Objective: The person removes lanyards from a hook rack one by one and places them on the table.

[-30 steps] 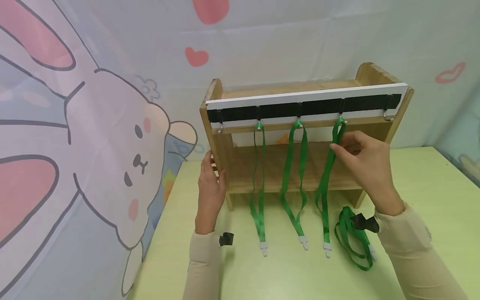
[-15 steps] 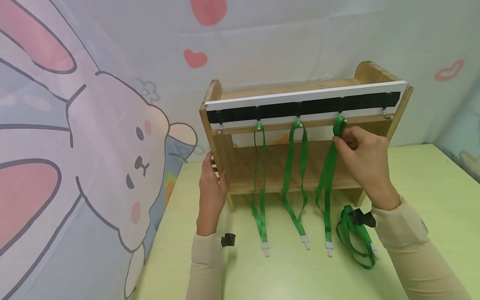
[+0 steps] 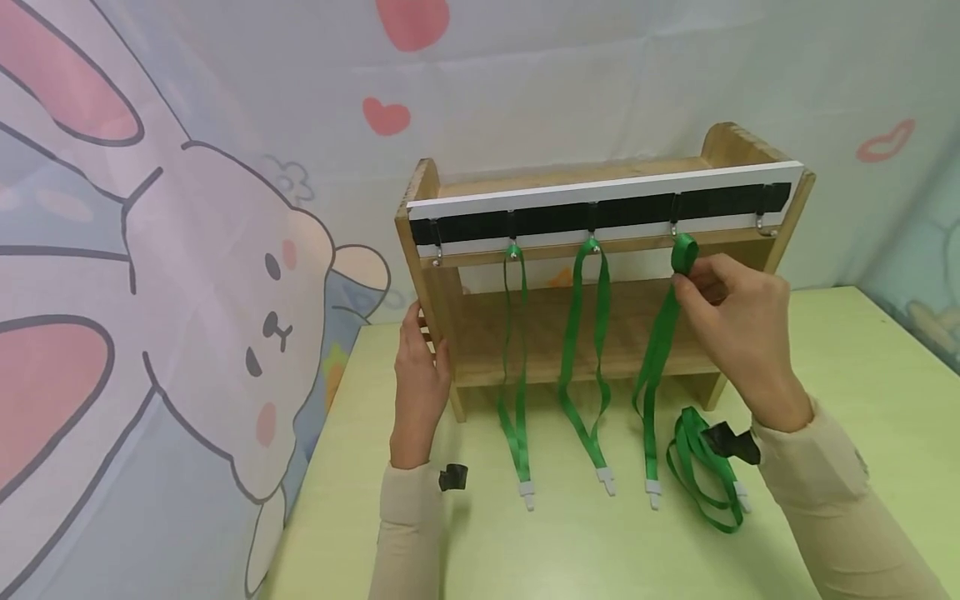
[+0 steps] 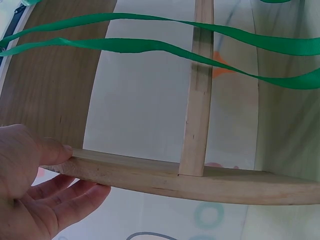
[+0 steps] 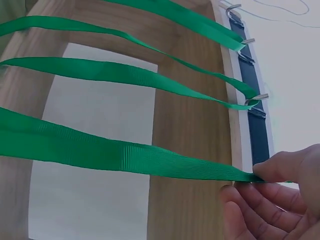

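Green lanyard (image 3: 659, 340) in right hand's (image 3: 741, 323) tight pinch, wooden shelf (image 3: 543, 332) in left hand's (image 3: 422, 379) wider grip.

The head camera looks forward and down from farther back and sees the wooden shelf (image 3: 545, 346), the tabletop (image 3: 540, 558), the left hand (image 3: 422, 379) and the right hand (image 3: 738, 329). Each wrist camera looks into the shelf from up close, seeing it turned sideways. All three views share some green straps (image 5: 130, 157).
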Tool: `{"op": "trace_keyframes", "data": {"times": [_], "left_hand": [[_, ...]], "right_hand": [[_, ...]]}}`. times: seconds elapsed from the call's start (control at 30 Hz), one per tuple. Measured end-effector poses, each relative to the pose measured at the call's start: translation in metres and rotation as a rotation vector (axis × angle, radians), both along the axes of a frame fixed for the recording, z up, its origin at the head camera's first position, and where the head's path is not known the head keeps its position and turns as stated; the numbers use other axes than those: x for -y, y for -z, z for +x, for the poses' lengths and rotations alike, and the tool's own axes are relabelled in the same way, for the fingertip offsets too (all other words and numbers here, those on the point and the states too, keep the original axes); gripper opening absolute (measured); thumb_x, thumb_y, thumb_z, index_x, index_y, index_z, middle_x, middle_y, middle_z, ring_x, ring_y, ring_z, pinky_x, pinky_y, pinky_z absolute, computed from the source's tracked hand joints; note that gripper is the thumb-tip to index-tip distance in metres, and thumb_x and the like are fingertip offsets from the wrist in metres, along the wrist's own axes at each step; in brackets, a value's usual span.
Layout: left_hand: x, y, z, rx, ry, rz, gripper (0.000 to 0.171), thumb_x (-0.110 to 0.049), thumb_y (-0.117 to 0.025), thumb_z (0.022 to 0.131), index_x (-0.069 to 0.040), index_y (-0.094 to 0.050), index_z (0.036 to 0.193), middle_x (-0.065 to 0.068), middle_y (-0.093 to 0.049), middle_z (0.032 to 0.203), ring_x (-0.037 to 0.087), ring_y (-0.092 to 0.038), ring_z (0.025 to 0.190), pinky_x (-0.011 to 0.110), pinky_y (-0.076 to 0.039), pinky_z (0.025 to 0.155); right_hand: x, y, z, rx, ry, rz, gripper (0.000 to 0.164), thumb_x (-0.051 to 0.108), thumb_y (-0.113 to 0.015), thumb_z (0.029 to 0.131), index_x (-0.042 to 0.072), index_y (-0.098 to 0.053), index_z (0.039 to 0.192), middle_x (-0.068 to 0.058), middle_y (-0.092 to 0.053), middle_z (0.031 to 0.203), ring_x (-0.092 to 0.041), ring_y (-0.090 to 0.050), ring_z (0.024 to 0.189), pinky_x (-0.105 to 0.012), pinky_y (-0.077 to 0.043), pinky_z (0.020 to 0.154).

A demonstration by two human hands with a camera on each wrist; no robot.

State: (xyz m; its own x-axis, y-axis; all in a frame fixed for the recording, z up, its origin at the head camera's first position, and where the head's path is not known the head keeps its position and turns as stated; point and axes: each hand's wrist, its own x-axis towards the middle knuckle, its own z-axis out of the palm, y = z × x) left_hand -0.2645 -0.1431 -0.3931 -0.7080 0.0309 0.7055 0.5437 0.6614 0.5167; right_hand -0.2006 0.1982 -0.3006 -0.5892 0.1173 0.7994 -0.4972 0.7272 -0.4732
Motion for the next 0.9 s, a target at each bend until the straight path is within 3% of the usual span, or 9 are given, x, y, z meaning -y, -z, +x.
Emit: {"op": "trace_keyframes", "data": {"times": [0.6,0.9], "left_hand": [[-0.001,0.001,0.001,0.02,0.01,0.007,0.062,0.008,-0.06,0.097,0.003,-0.027,0.148,0.029,-0.051,0.123,0.041,-0.062,0.1,0.045,-0.061,0.071],[-0.001,-0.001,0.0,0.034,-0.002,0.009,0.061,0.007,-0.06,0.097,0.002,-0.027,0.148,0.029,-0.051,0.124,0.041,-0.062,0.102,0.045,-0.061,0.073]], "right_hand": [[-0.002,0.037,0.022,0.096,-0.048,-0.065,0.004,-0.003,-0.074,0.088,-0.006,-0.073,0.089,-0.017,-0.072,0.079,0.022,-0.053,0.07,-0.002,-0.043,0.065],[-0.003,0.049,0.038,0.266,-0.089,-0.098,0.005,0.002,-0.073,0.09,-0.002,-0.071,0.087,-0.013,-0.073,0.078,0.007,-0.062,0.062,-0.009,-0.047,0.059]]}}
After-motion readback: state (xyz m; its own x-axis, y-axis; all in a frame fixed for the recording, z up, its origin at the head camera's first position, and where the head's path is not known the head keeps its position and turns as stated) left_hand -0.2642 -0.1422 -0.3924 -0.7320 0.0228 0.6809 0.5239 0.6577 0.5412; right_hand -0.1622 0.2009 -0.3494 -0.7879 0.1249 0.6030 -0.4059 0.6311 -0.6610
